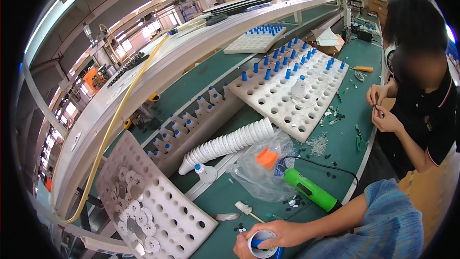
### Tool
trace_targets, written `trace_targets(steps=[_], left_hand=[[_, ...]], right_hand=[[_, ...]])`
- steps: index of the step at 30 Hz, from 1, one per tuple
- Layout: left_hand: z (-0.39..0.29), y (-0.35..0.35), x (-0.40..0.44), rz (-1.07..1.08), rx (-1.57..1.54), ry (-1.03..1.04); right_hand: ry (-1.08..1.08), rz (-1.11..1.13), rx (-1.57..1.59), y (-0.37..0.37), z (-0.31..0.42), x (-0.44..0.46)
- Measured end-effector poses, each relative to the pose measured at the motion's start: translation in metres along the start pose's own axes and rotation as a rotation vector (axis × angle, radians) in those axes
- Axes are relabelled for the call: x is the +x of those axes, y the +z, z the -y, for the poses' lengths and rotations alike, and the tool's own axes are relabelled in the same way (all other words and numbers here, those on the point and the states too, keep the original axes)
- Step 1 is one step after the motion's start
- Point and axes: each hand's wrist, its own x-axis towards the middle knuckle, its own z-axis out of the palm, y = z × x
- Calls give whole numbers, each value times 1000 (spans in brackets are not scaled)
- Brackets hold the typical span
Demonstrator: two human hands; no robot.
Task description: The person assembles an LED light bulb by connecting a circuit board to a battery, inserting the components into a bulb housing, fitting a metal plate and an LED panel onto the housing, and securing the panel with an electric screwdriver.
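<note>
At the bottom, my right hand (280, 232) wraps round a white cup-shaped housing (262, 255), its open end facing up toward me. Inside it sits a blue cylinder (257, 243), and another blue piece (279, 253) shows beside the rim. Fingers of what looks like my left hand (241, 247) press against the housing's left side; the rest of that hand is cut off by the frame edge. Just above lies a stick with a whitish, lumpy head (243, 207). A green corded power tool (311, 190) rests nearby, along with small black pieces (293, 206).
A stack of white housings (230, 140) lies beside a plastic bag (258, 177). Left is a foam board with round metal discs (136, 216); behind, a foam board (273, 100) carries blue cylinders. At right, a co-worker's hands (383, 110) hold something small.
</note>
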Motion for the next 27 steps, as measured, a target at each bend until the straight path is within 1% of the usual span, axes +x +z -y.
trace_targets(steps=[1, 4, 7, 10, 11, 12, 14, 15, 16, 17, 18, 19, 20, 22, 23, 27], left_hand=[[0, 0, -1, -2, 86, 45], [-8, 2, -1, -8, 79, 37], [-19, 2, 0, 2, 57, -31], [-17, 9, 6, -83, -44, -24], [-27, 8, 9, -24, 162, 49], [-1, 3, 13, -28, -241, -113], [-14, 9, 20, -142, -351, -200], [-26, 13, 23, -192, -381, -172], [-39, 17, 27, -276, -555, -304], [-50, 3, 28, -52, -569, -286], [-54, -1, 32, 53, -557, -190], [-54, -4, 35, 76, -593, -148], [-64, -3, 36, 41, -567, -168], [-72, -2, 39, 75, -490, -120], [-74, 0, 40, 73, -480, -127], [-78, 5, 46, 113, -469, -167]], right_hand=[[-26, -16, 15, 0, -2, 0], [-35, -56, -27, 4, 0, -2], [-69, -64, -37, 4, -3, 0], [31, 24, -31, -2, 2, 1], [8, 11, -17, -4, 3, 4], [-14, -27, -58, -7, 7, 7], [75, -52, 131, -13, 14, 16], [346, -59, 379, -19, 29, 14], [258, -81, 641, -17, 30, 14], [243, -60, 771, -21, 39, 13], [214, -45, 889, -26, 47, 14], [146, -23, 1035, -29, 45, 14], [66, -4, 1174, -29, 42, 15], [9, 2, 1306, -32, 32, 11], [-27, 55, 1376, -34, 23, 10], [-37, 94, 1448, -34, 17, 6]])
